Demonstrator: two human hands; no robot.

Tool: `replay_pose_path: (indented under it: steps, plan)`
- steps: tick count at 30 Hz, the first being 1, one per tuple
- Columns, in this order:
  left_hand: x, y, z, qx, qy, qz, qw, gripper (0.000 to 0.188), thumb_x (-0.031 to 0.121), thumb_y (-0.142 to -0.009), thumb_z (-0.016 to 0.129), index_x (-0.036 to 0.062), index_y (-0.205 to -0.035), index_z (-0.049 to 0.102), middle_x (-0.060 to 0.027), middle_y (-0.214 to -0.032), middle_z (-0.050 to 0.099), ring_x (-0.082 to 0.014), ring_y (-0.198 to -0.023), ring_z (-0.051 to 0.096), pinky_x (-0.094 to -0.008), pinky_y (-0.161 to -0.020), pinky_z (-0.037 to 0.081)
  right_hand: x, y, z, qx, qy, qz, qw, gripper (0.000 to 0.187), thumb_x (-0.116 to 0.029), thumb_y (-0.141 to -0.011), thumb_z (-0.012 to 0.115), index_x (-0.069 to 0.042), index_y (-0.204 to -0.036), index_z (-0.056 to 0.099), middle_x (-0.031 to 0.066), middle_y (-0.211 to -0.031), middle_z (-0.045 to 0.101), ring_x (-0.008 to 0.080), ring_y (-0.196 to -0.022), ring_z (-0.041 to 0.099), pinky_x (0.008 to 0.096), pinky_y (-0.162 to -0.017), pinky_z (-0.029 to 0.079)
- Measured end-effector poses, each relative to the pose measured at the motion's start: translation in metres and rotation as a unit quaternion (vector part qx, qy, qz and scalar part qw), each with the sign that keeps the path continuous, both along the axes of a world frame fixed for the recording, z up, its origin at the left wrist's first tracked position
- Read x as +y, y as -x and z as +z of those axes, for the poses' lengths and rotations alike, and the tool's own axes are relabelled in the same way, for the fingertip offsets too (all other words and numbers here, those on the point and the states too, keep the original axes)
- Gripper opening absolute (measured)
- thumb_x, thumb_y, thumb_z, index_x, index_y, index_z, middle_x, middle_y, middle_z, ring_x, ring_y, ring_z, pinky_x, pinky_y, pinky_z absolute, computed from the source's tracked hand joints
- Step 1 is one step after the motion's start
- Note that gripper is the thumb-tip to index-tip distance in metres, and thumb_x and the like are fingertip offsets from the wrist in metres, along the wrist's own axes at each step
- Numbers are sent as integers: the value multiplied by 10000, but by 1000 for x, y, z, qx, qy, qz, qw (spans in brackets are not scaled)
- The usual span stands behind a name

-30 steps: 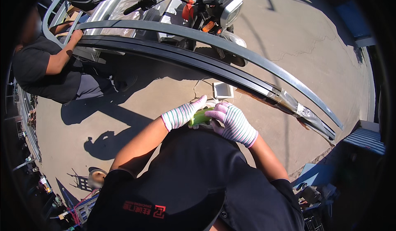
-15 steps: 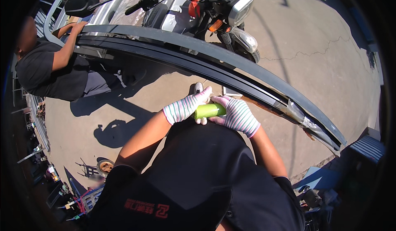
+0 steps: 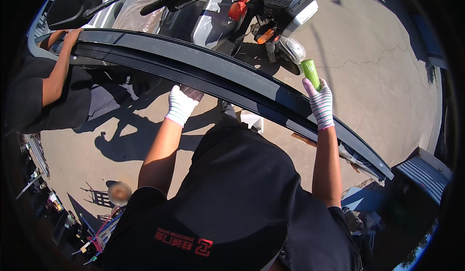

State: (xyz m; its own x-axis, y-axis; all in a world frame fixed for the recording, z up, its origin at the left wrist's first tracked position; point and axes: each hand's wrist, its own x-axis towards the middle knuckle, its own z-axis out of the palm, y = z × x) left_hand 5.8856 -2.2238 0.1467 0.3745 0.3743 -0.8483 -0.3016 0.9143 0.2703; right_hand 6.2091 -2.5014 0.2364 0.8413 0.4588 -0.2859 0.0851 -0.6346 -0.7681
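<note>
A green roll, perhaps of tape or film, stands up out of my gloved right hand, whose fingers and thumb close round its lower end. This hand is raised across the right part of the long dark metal profiles. My left hand, in the same striped glove, is at the near edge of the profiles, thumb up. Its fingers stretch into the shade beneath that edge and appear spread flat, with nothing seen in them. At the far left, a co-worker's hands rest on the profiles' end.
Behind the profiles stands a motorbike with a mirror jutting left. Clear wrapping hangs at the profiles' right end. A white object sits below them, and a ribbed sheet lies at right.
My hands have parted from in front of my body. The right one carried the green roll forward and right; the left one moved forward and left to the profiles, which appear slightly shifted.
</note>
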Motion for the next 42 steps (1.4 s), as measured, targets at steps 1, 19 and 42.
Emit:
replay_pose_path:
  steps: [1, 19, 42]
  plan:
    - [4, -4, -1, -67, -9, 47, 997, 577, 497, -1004, 407, 58, -1336, 578, -179, -1399, 586, -384, -1285, 539, -551, -1124, 393, 5, -6, -8, 2, 28, 9, 1000, 604, -491, -864, 772, 41, -1123, 653, 68, -841, 671, 139, -756, 585, 297, -731, 498]
    - [19, -25, -2, -158, -43, 152, 975, 863, 757, -855, 550, 139, -1455, 499, -134, -1541, 435, -379, -1392, 424, -566, -1172, 331, 31, -15, -27, -40, 282, 133, 949, 692, -648, -866, 638, 22, -1027, 705, 255, -876, 715, 397, -877, 703, 444, -824, 530]
    - [17, -18, -16, -183, 17, 168, 968, 997, 894, -825, 400, 156, -1490, 483, -116, -1529, 473, -372, -1391, 432, -539, -1185, 321, 26, -30, -37, -141, 189, 62, 970, 550, -519, -904, 682, 5, -1068, 666, 183, -793, 681, 288, -728, 628, 408, -737, 512]
